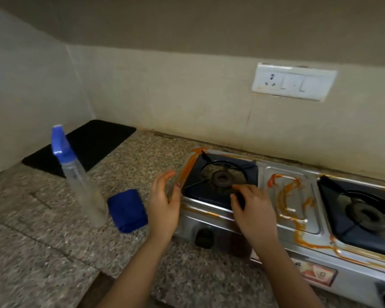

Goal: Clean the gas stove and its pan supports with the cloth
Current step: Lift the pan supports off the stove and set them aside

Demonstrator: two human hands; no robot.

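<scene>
Two-burner gas stove sits on the speckled surface, long axis running left-near to right-far along the back wall, knobs facing the person, orange-red smears over the steel top and round the left burner's edge. Both hands are at the left pan support, a dark square frame with prongs pointing in toward the burner ring. Right hand has its fingers curled over the support's near-right edge; looks like a pinch on a prong, but motion blur hides actual contact, so cannot tell if it is gripping. Left hand is spread and empty, palm turned toward the support's left side, just beside the stove's left edge, not clearly touching. The cloth, blue and folded into a blocky wad, lies on the surface just left of the left hand, between it and the spray bottle, which stands upright with its blue nozzle pointing away to the back. The left hand is clearly nearer the cloth; the right would have to cross over. Likely step: lifting the left support off with both hands, with no wiping started. Right pan support sits in place, well apart from both hands.
</scene>
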